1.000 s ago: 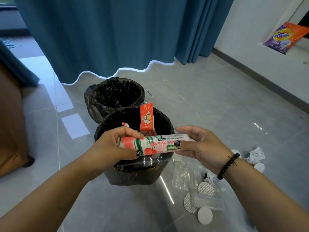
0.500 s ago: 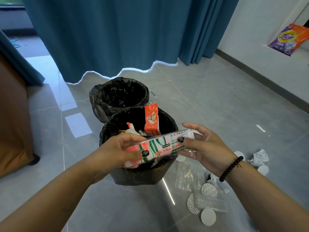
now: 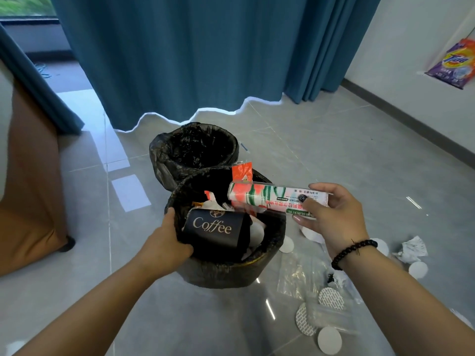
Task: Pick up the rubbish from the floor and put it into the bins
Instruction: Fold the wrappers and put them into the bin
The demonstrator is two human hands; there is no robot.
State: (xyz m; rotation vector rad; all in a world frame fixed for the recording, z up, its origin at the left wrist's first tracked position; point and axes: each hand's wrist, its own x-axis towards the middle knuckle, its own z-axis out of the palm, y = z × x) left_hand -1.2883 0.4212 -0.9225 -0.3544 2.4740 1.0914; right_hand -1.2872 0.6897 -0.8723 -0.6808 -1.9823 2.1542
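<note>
Nearest, white round discs (image 3: 329, 340) and clear plastic bags (image 3: 299, 273) litter the floor. The left hand (image 3: 164, 242) grips the near bin (image 3: 226, 268) rim beside a black "Coffee" cup (image 3: 213, 228). The right hand (image 3: 334, 217) pinches a red-green printed packet (image 3: 270, 199) between thumb and fingers above that bin. Beyond stands the far bin (image 3: 192, 150); a "Tide" bag (image 3: 455, 65) leans by the wall.

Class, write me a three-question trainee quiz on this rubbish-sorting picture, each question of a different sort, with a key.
1. True or false: the right hand holds the carton.
2. What does the left hand grip? A) near bin rim B) curtain C) detergent bag
3. Fill in: the dark cup in the near bin reads "____".

Key: 1 true; 2 A; 3 Coffee.
</note>
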